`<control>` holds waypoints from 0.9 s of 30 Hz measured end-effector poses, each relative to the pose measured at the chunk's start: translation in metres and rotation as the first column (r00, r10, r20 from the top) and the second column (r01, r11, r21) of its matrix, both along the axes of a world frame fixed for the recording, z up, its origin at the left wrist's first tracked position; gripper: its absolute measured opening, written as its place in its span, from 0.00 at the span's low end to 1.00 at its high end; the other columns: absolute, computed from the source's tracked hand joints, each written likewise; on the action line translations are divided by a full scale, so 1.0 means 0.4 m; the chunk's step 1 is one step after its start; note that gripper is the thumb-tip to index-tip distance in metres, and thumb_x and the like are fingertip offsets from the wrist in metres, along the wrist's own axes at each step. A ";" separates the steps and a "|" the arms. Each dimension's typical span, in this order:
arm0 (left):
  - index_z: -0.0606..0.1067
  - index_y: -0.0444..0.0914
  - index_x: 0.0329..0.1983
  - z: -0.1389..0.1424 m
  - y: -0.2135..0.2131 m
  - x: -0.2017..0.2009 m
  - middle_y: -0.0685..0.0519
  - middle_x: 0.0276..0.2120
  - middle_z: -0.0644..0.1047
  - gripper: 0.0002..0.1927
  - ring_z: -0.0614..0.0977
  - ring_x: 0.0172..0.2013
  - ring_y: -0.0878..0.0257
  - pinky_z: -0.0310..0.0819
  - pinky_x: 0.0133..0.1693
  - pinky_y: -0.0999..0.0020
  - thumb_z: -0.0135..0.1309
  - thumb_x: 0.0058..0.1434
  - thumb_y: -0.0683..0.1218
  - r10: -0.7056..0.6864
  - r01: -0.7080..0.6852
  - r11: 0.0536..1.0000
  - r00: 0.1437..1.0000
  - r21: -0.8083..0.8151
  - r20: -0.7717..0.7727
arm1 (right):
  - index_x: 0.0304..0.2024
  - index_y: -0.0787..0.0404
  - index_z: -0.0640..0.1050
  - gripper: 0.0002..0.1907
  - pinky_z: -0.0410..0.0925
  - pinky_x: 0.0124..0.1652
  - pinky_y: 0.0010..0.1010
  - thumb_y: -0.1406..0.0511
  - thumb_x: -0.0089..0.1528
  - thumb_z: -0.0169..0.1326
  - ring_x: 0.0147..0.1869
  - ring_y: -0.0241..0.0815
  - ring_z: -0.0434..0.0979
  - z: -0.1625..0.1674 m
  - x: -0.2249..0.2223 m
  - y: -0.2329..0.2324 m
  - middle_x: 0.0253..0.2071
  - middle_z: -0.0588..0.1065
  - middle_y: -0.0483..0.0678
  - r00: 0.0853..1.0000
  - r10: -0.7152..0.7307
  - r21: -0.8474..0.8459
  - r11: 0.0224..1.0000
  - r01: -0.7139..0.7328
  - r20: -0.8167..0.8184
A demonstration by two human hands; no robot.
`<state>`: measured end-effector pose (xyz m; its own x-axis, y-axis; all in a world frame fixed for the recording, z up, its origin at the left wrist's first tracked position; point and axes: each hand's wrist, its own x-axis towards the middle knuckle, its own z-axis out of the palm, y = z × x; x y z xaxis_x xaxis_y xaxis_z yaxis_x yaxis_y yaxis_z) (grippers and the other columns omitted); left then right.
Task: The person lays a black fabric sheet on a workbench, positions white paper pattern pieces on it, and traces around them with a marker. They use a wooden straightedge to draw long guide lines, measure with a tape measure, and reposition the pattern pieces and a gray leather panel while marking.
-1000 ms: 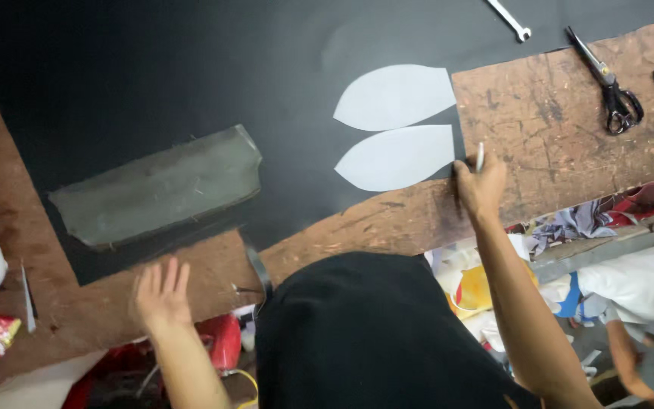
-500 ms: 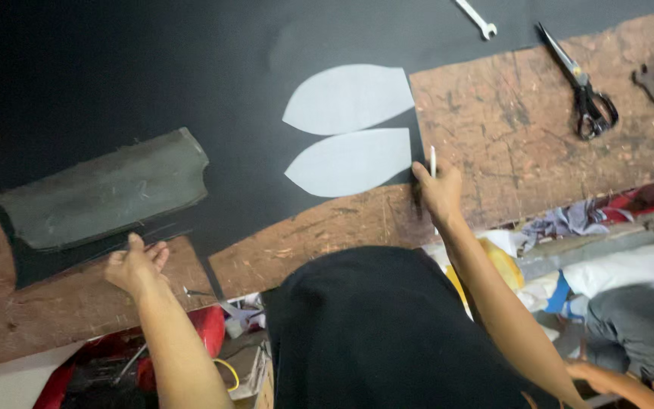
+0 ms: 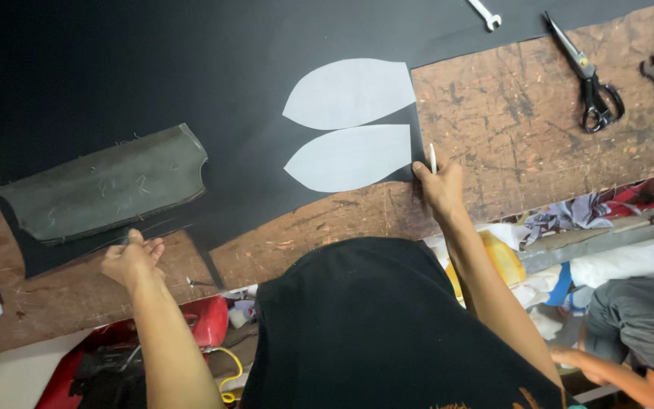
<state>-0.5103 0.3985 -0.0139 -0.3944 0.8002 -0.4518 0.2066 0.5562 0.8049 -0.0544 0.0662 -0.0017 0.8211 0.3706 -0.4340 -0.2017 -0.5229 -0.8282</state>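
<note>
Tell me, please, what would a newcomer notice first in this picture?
Two pale leaf-shaped paper patterns lie one above the other on a large black sheet spread over a scarred wooden table. The right hand, holding a white marker, pinches the sheet's edge beside them; the left hand grips its lower edge under a grey fabric piece.

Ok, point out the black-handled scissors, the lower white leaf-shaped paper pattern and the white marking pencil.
black-handled scissors point(image 3: 590, 83): head view, pivot.
lower white leaf-shaped paper pattern point(image 3: 350, 157): head view, middle.
white marking pencil point(image 3: 433, 158): head view, shaft.
</note>
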 end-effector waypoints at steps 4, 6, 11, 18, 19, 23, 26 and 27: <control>0.66 0.31 0.36 -0.016 0.000 -0.032 0.42 0.31 0.79 0.10 0.83 0.23 0.60 0.83 0.23 0.68 0.57 0.66 0.37 0.001 -0.001 1.000 1.000 0.011 -0.006 | 0.40 0.68 0.82 0.07 0.67 0.26 0.30 0.69 0.62 0.59 0.25 0.34 0.73 -0.019 0.003 -0.014 0.25 0.76 0.46 0.999 0.035 -0.117 0.992 -0.037 -0.019; 0.68 0.30 0.37 -0.024 -0.009 -0.049 0.43 0.31 0.79 0.09 0.82 0.22 0.60 0.84 0.24 0.67 0.58 0.67 0.37 -0.013 0.013 1.000 1.000 0.028 0.028 | 0.39 0.67 0.81 0.06 0.67 0.25 0.30 0.69 0.61 0.59 0.25 0.33 0.73 -0.030 0.000 -0.024 0.25 0.76 0.44 0.998 0.004 -0.045 0.999 -0.007 -0.055; 0.67 0.29 0.37 -0.021 -0.037 -0.088 0.43 0.28 0.77 0.12 0.82 0.23 0.60 0.83 0.25 0.66 0.59 0.69 0.38 0.024 -0.025 0.999 1.000 0.040 0.008 | 0.34 0.69 0.81 0.12 0.68 0.29 0.36 0.63 0.60 0.62 0.25 0.40 0.75 -0.036 -0.038 -0.059 0.23 0.77 0.52 0.984 0.151 -0.229 0.965 -0.125 0.099; 0.68 0.30 0.39 -0.012 -0.059 -0.107 0.44 0.27 0.78 0.10 0.82 0.22 0.61 0.83 0.25 0.67 0.57 0.69 0.39 0.015 -0.014 0.999 0.999 0.033 -0.042 | 0.34 0.66 0.81 0.14 0.69 0.32 0.40 0.60 0.59 0.62 0.28 0.46 0.79 -0.042 -0.085 -0.094 0.25 0.79 0.56 0.981 0.170 -0.336 0.933 -0.130 0.093; 0.69 0.30 0.40 -0.012 -0.066 -0.110 0.45 0.28 0.78 0.09 0.82 0.22 0.61 0.82 0.25 0.66 0.57 0.69 0.39 0.021 -0.020 0.999 0.998 0.029 -0.061 | 0.33 0.67 0.81 0.14 0.69 0.33 0.39 0.60 0.59 0.63 0.29 0.46 0.78 -0.043 -0.087 -0.100 0.26 0.78 0.55 0.969 0.199 -0.321 0.936 -0.143 0.147; 0.72 0.33 0.44 -0.009 -0.114 -0.128 0.47 0.31 0.78 0.06 0.81 0.23 0.60 0.79 0.24 0.67 0.56 0.68 0.40 0.040 -0.038 0.995 0.999 0.088 -0.022 | 0.34 0.66 0.81 0.12 0.70 0.33 0.34 0.62 0.59 0.63 0.30 0.42 0.77 -0.022 -0.084 -0.139 0.27 0.79 0.50 0.953 0.205 -0.188 0.968 -0.164 0.225; 0.74 0.32 0.44 0.025 -0.177 -0.093 0.46 0.36 0.79 0.07 0.81 0.31 0.58 0.81 0.30 0.67 0.58 0.65 0.37 -0.057 0.160 0.922 0.957 0.352 -0.286 | 0.36 0.65 0.80 0.10 0.67 0.30 0.34 0.63 0.63 0.60 0.28 0.40 0.74 0.013 -0.071 -0.164 0.26 0.77 0.48 0.999 0.036 -0.119 0.992 -0.033 0.021; 0.75 0.31 0.44 0.034 -0.198 -0.056 0.45 0.38 0.80 0.07 0.82 0.35 0.57 0.82 0.34 0.66 0.58 0.63 0.35 -0.089 0.286 0.853 0.904 0.437 -0.419 | 0.36 0.66 0.80 0.09 0.65 0.28 0.35 0.64 0.64 0.59 0.26 0.40 0.73 0.026 -0.061 -0.166 0.25 0.75 0.48 0.997 -0.050 -0.118 0.992 0.043 -0.054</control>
<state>-0.5325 0.3193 -0.0002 -0.2711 0.9500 0.1552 0.6024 0.0417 0.7971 -0.0787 -0.0001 0.0085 0.8090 0.2763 -0.5188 -0.2735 -0.6044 -0.7483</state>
